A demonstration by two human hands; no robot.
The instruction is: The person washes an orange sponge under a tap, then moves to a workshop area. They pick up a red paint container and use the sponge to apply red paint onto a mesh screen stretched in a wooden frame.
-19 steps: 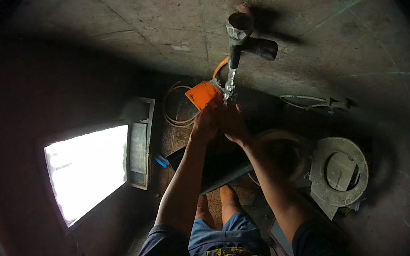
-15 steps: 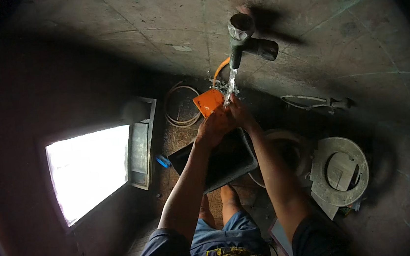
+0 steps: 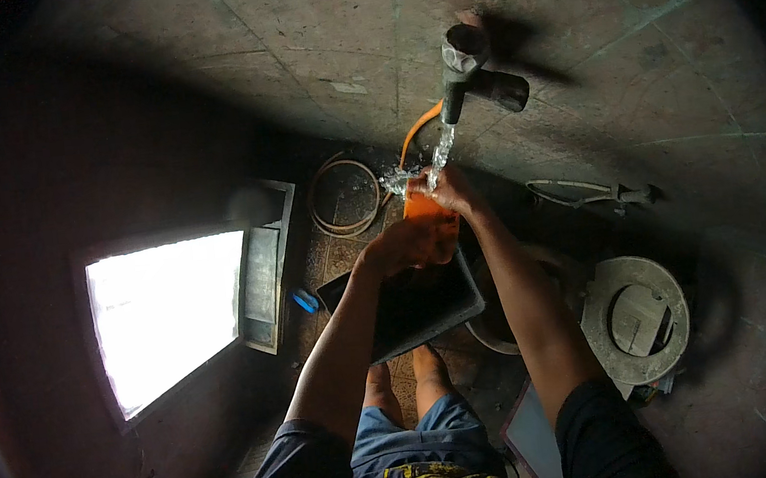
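Observation:
Water [image 3: 441, 152] runs from a wall tap [image 3: 465, 51] onto my right hand [image 3: 448, 190] and a flat, orange, roughly rectangular piece [image 3: 436, 229]. My right hand grips the far end of that piece, its fingers curled over the edge under the stream. My left hand [image 3: 395, 245] is closed on the near left side, its fingertips partly hidden and slightly blurred. Just below my hands is a black rectangular tray [image 3: 424, 334]. Spray splashes off to the left of the orange piece. Its exact kind I cannot make out.
An orange hose [image 3: 415, 132] curves down behind the stream. Left of it lies a coiled pale hose [image 3: 314, 211], with a blue object [image 3: 305, 301] on the tiled floor nearer me. To the right are a round grey lid-like thing [image 3: 673, 331] and a wall-mounted pipe fitting [image 3: 623, 194].
The orange piece has turned and come nearer me, toward the right. My right hand has shifted onto its far end, while my left hand has lowered slightly. Water still runs.

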